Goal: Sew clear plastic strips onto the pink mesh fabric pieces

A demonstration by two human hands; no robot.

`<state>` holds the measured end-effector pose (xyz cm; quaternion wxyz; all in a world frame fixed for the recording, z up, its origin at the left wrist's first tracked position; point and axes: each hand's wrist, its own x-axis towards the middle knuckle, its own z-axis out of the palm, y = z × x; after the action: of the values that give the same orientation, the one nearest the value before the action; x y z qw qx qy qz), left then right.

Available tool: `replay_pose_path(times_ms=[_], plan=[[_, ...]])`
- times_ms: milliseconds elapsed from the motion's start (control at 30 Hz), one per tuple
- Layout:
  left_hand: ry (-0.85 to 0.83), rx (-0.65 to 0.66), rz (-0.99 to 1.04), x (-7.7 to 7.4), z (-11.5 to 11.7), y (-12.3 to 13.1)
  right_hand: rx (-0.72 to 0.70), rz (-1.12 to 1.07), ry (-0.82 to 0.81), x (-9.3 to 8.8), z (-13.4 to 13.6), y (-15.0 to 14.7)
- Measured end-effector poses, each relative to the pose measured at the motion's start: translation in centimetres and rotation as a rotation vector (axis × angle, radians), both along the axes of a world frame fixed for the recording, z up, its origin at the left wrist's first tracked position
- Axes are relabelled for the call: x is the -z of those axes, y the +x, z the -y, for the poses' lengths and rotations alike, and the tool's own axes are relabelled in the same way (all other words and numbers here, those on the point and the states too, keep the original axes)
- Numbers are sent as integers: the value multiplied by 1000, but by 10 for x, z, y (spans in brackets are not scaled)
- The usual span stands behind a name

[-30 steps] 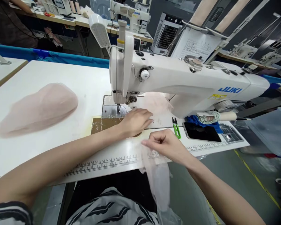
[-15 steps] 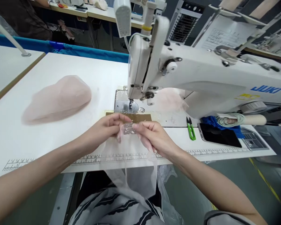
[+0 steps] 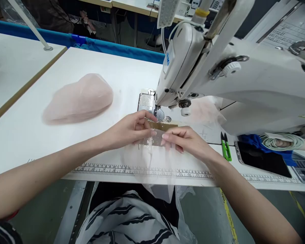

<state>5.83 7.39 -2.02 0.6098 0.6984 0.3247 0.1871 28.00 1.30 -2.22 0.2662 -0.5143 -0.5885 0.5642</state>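
A thin, see-through pale fabric piece (image 3: 159,159) hangs from my fingers over the table's front edge, its lower end near my lap. My left hand (image 3: 134,130) pinches its upper edge between thumb and finger, with the forefinger stretched towards the presser foot (image 3: 157,111). My right hand (image 3: 184,139) pinches the same fabric a little to the right. Both hands are just in front of the needle area of a white sewing machine (image 3: 185,64). Under the fabric, a brown strip (image 3: 165,126) lies at the front of the metal needle plate (image 3: 146,101).
Sheer pink fabric pieces (image 3: 81,98) lie stacked on the left of the white table (image 3: 132,81). More pink fabric (image 3: 205,110) rests under the machine arm. Green thread snips (image 3: 226,147) and a phone (image 3: 261,158) are at the right. A printed ruler (image 3: 112,169) runs along the front edge.
The view has shifted closer, so the machine appears larger and tilted. My hands have moved slightly apart, and the fabric has risen from my lap.
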Motion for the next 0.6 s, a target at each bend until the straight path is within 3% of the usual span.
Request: replay_pose_path(times_ms=[100, 200, 333, 467, 600], plan=[[140, 44, -31, 3, -4, 2, -112, 93, 5, -6, -11, 5], [264, 71, -84, 1, -8, 5, -128, 66, -49, -11, -22, 3], [381, -38, -211, -5, -12, 4, -81, 35, -87, -12, -30, -3], [419, -14, -301, -1, -12, -2, 10, 26, 23, -4, -27, -10], [357, -68, -239, 10, -8, -3, 87, 58, 221, 11, -20, -16]])
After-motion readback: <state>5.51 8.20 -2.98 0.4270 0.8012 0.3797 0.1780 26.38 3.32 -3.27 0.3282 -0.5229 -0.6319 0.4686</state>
